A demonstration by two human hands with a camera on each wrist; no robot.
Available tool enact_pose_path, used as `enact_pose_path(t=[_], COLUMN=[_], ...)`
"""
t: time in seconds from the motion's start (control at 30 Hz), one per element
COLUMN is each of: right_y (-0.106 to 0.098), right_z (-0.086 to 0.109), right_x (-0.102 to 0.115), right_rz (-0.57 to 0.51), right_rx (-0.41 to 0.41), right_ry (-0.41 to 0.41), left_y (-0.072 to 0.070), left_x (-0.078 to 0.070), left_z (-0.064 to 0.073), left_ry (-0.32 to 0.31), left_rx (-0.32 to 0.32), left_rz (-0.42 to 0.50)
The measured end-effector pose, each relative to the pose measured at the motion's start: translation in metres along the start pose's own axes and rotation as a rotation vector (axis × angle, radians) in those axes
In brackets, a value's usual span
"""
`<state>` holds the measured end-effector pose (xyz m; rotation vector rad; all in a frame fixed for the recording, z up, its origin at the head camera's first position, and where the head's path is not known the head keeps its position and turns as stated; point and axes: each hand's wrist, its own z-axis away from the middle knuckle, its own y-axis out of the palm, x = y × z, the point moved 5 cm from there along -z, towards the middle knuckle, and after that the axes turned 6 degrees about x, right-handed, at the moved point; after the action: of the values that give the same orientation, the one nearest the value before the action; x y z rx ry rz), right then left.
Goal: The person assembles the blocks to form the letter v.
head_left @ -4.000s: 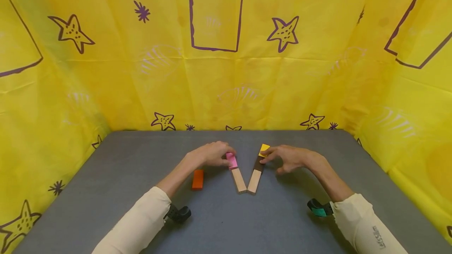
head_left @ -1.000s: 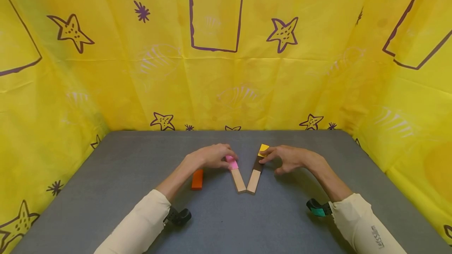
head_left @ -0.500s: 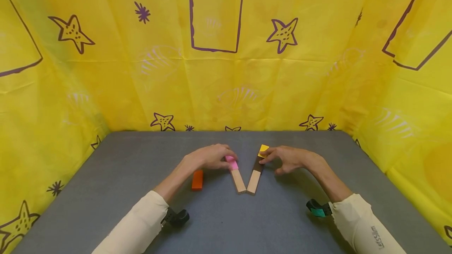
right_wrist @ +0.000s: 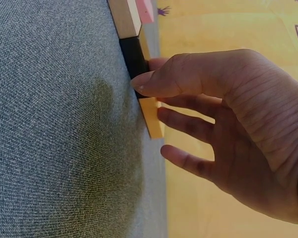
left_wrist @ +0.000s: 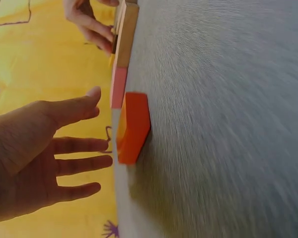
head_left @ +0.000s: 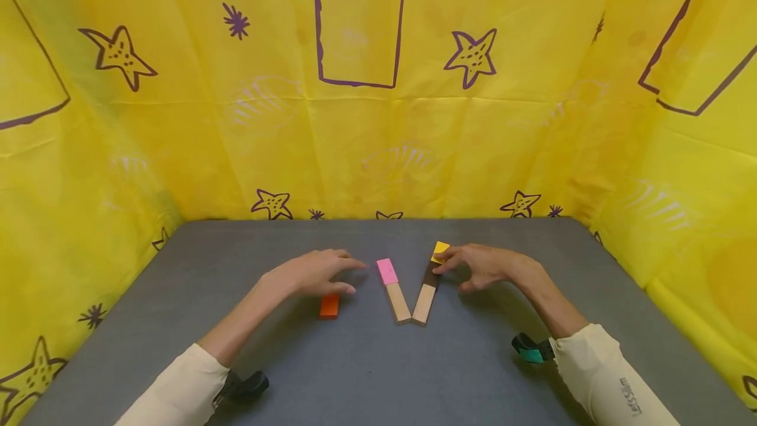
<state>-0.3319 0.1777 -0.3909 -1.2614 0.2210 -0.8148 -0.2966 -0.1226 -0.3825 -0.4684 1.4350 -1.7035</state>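
Observation:
Several small rectangular blocks form a V on the table. Its left arm is a pink block ending against a plain wooden block. Its right arm runs from another plain wooden block through a dark brown block to a yellow block. My right hand pinches the dark brown block between thumb and forefinger, with other fingers by the yellow one. My left hand hovers with spread fingers over a separate orange block, apparently not touching it, and partly hides it in the head view.
The table has a grey cloth surface. Yellow printed fabric rises behind it and along both sides. Dark wrist straps with cameras sit on both forearms, just above the tabletop.
My left hand has let go of the pink block and moved left and toward me, over the orange block. Earlier the pink block shifted slightly against the wooden one. My right hand stays put.

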Motion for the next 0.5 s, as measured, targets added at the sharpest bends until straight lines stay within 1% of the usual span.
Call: enact_pose_path(t=[0.17, 0.23, 0.37, 0.5], right_y=[0.0, 0.0, 0.0, 0.0], right_z=[0.001, 0.001, 0.001, 0.002], right_x=[0.0, 0.001, 0.001, 0.001], right_rz=[0.0, 0.002, -0.006, -0.012], right_rx=[-0.001, -0.002, -0.002, -0.004], right_ry=[0.001, -0.006, -0.014, -0.011], left_y=[0.001, 0.004, 0.009, 0.012], left_x=[0.0, -0.001, -0.001, -0.002], left_z=[0.025, 0.032, 0.042, 0.047], left_ry=[0.007, 0.012, 0.028, 0.067], left_rx=[0.0, 0.009, 0.008, -0.013], left_rz=[-0.022, -0.023, -0.03, -0.05])
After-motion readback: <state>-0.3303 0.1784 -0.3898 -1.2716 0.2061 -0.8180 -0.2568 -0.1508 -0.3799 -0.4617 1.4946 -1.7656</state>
